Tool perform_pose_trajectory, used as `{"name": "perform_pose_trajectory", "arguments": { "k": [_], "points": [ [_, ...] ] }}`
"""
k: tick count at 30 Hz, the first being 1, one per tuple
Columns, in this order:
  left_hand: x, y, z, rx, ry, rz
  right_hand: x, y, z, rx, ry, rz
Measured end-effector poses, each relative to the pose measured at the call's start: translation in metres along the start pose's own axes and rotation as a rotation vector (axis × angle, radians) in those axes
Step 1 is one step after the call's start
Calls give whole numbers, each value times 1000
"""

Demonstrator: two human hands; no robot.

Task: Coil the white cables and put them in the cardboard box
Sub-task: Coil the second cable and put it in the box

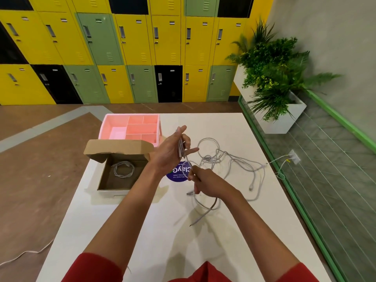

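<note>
One cardboard box (105,169) stands open at the left edge of the white bench (142,231), and one coiled cable (123,168) lies on its floor. Just beyond the box sits one pink tray (114,123) with several compartments. At the centre, the left hand (173,151) is raised above the bench, its fingers (181,129) mostly straight and slightly spread. Several loops of one white cable (180,148) lie against the palm, held there by the thumb. The strand drops from the loops to the right hand (205,182), just nearer, whose curled fingers (196,180) pinch it above one round blue sticker (177,177). The cable's tail hangs below this hand onto the bench. To the right lies a tangle of loose cables (209,158); I cannot tell how many.
</note>
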State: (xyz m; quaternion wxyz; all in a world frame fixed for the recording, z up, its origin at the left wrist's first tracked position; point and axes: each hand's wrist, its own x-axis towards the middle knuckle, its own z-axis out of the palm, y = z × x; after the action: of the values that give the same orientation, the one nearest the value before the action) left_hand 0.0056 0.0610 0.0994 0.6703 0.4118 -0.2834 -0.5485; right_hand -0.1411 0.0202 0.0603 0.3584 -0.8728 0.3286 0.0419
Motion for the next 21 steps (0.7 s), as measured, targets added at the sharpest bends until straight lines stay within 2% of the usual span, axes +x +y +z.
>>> {"name": "perform_pose_trajectory", "arguments": {
  "k": [3,8,16,21],
  "points": [
    [-2,0,3,181,40,6,-4,-1,-5,3,-17,-11],
    [-6,-14,-4,560,-34,-39,-9,2,-11,62,29,-41],
    [-3,-15,13,613,-47,-56,-12,-2,-17,-17,10,-90],
    [-1,-16,18,1239,41,-187,-13,-6,-33,-125,109,-132]
  ]
}}
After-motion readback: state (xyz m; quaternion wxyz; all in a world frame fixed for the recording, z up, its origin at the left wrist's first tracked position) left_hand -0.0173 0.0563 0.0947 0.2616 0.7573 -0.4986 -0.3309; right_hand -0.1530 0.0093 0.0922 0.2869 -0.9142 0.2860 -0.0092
